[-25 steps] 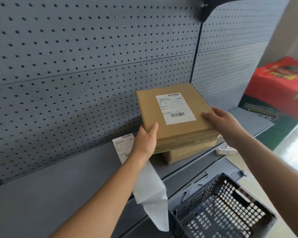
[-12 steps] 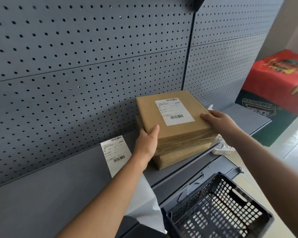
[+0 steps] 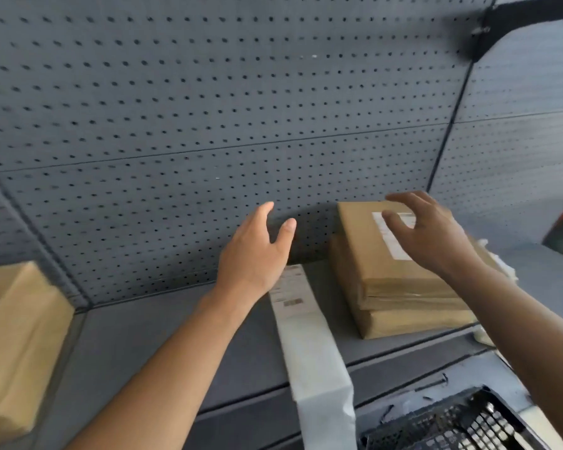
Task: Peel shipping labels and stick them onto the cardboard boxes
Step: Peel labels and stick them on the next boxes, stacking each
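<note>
Both your hands hover empty, fingers spread: left hand (image 3: 257, 251), right hand (image 3: 426, 232) above the labelled box (image 3: 384, 254). Reach the label strip (image 3: 301, 306) at six o'clock; peel slowly.

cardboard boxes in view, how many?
3: two stacked on the shelf at right, top box on lower box; third box at left edge, cropped. More may sit off-frame.

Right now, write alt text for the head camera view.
Two open bare hands, left hand and right hand, hover over a grey shelf holding two stacked cardboard boxes, the top one labelled. A label strip hangs off the shelf edge.
</note>
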Demonstrator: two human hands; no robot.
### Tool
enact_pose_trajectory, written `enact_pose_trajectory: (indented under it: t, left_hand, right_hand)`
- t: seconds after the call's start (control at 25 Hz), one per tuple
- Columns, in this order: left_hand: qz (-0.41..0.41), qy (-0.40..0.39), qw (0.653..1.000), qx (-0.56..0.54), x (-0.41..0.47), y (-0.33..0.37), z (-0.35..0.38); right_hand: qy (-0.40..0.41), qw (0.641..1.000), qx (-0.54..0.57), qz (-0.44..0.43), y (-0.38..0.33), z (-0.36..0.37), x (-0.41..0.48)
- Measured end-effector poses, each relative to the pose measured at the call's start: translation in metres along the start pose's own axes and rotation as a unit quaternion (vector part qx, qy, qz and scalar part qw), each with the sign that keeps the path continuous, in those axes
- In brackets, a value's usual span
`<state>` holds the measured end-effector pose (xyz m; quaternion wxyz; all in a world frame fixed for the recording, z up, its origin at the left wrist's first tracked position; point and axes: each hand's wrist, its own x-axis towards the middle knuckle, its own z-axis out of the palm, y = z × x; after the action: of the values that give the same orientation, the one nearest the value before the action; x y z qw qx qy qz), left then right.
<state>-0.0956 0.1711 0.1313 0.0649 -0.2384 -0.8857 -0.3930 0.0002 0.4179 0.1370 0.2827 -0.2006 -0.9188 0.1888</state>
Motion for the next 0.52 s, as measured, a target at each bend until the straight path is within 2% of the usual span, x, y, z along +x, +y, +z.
enact_pose_trajectory:
  t: [0.12,0.2,0.36,0.52]
  left_hand:
    - [-0.010,0.061,0.993,0.099,-0.014,-0.024,-0.065]
    - [-0.045,0.110,0.980,0.159,-0.033,-0.055,-0.113]
    - [-0.118,0.179,0.962,0.167,-0.074,-0.117,-0.200]
    - [-0.226,0.223,0.924,0.216,-0.137,-0.180,-0.280]
  right_hand:
    - [-0.024,0.997,0.026,-0.071,-0.063,0.024,0.006]
    - [-0.047,0.989,0.050,-0.131,-0.116,0.045,0.003]
    - [-0.094,0.968,0.095,-0.213,-0.212,0.086,-0.016]
    - [-0.168,0.937,0.146,-0.269,-0.299,0.131,-0.051]
